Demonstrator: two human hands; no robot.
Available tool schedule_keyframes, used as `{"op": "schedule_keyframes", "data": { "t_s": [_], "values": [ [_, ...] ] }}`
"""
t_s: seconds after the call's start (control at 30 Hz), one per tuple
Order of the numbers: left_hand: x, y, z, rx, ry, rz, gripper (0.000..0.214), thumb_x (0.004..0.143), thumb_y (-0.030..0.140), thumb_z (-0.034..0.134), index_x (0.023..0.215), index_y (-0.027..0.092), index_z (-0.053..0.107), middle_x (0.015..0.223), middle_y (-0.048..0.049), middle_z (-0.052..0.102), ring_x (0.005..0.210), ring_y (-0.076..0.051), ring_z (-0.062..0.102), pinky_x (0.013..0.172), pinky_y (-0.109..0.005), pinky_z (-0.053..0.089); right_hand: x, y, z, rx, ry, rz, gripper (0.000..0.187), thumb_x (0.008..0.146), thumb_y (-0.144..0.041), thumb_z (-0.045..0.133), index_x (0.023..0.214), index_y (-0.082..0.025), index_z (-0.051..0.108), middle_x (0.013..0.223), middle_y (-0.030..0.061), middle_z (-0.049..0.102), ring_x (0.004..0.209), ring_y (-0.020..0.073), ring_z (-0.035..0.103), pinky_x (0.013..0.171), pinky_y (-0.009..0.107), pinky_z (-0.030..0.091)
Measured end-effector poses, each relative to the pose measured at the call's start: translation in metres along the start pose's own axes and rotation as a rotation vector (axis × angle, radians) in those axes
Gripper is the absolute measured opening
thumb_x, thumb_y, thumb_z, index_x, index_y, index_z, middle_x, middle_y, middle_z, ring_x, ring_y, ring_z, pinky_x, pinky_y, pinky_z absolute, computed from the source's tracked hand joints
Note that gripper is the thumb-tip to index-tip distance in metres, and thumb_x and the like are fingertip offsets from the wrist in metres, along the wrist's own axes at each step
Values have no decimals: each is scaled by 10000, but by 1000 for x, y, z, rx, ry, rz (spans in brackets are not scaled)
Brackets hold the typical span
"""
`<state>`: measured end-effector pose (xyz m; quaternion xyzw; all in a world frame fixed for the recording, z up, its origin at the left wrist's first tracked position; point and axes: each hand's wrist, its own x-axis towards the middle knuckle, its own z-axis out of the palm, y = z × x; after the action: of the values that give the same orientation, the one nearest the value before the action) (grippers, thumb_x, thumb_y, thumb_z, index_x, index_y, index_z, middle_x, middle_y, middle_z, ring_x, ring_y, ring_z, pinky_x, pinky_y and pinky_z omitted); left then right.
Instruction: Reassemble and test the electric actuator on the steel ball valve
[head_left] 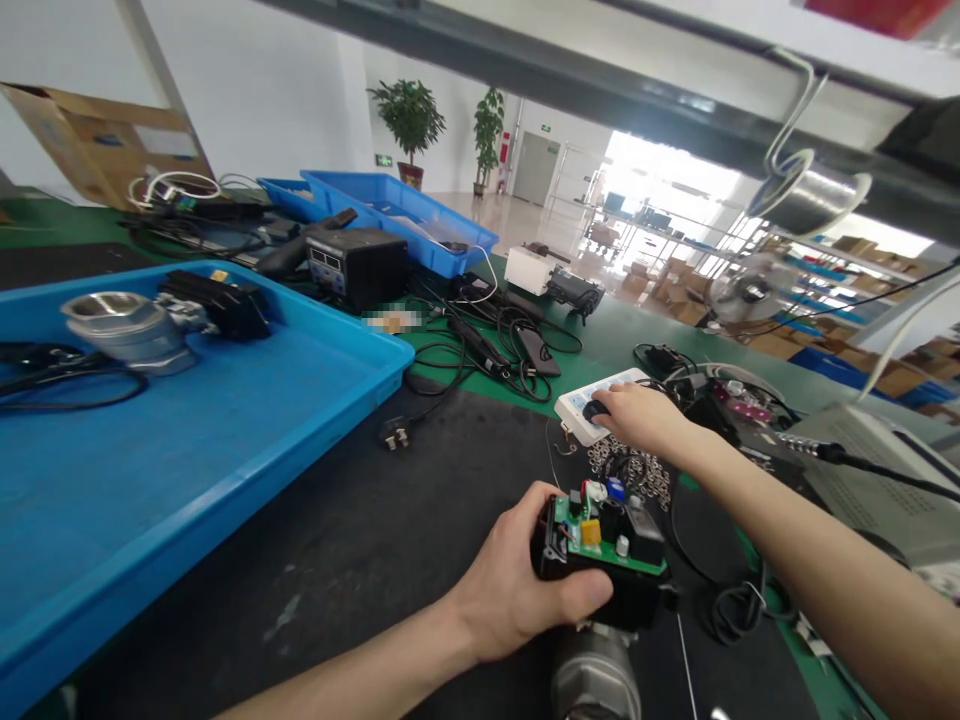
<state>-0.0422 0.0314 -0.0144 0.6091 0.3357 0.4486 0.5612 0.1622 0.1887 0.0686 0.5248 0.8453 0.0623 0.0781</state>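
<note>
My left hand (pixel 506 590) is wrapped around the black housing of an electric valve actuator (pixel 626 595), its thumb across the near side. An exposed green circuit board (pixel 577 545) with a yellow block, a blue part and other components sits on top of the housing. Below it is a metal valve body (pixel 596 675), cut off by the frame's lower edge. Farther off, my right hand (pixel 641 415) grips a black knob (pixel 595 410) on a white control box (pixel 574 425). A heap of small metal rings (pixel 637 475) lies between the two hands.
A blue tray (pixel 360 400) on the left holds another metal valve (pixel 131 330) with a black actuator. A plug (pixel 395 433) lies on the black mat (pixel 337 540). Cables, a black power unit (pixel 356 265) and blue bins stand behind; a solder spool (pixel 814 195) hangs upper right.
</note>
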Motion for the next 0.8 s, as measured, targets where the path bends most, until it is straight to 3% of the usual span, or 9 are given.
{"op": "schedule_keyframes", "data": {
  "t_s": [0.13,0.3,0.5,0.8],
  "values": [
    [3,-4,-4,0,54,-103,595,728,658,749,1035,188,552,946,-37,679,880,-230,609,755,-329,468,16,6,14,-13,-108,27,442,1001,-469,520,1328,-180,587,1170,106,705,1054,252,681,960,510,520],
    [1,-5,-4,-26,47,-142,555,777,628,747,1074,195,565,1000,-34,697,938,-236,626,778,-311,452,29,9,24,4,-193,34,461,995,-458,549,1376,-198,547,1284,109,657,1085,241,669,956,483,544],
    [1,-1,-5,-61,36,-122,559,775,609,761,1082,184,566,1007,-42,696,943,-235,608,790,-314,453,34,0,6,-80,-246,4,374,977,-433,587,1264,-196,622,1309,116,635,1120,246,642,981,489,523],
    [1,-1,-6,-107,28,-109,565,758,577,789,1098,190,558,1037,-41,710,936,-225,618,807,-315,468,50,2,-14,-87,-403,-83,339,967,-411,613,1215,-185,659,1121,79,724,1039,234,690,955,480,535]
  ]
}}
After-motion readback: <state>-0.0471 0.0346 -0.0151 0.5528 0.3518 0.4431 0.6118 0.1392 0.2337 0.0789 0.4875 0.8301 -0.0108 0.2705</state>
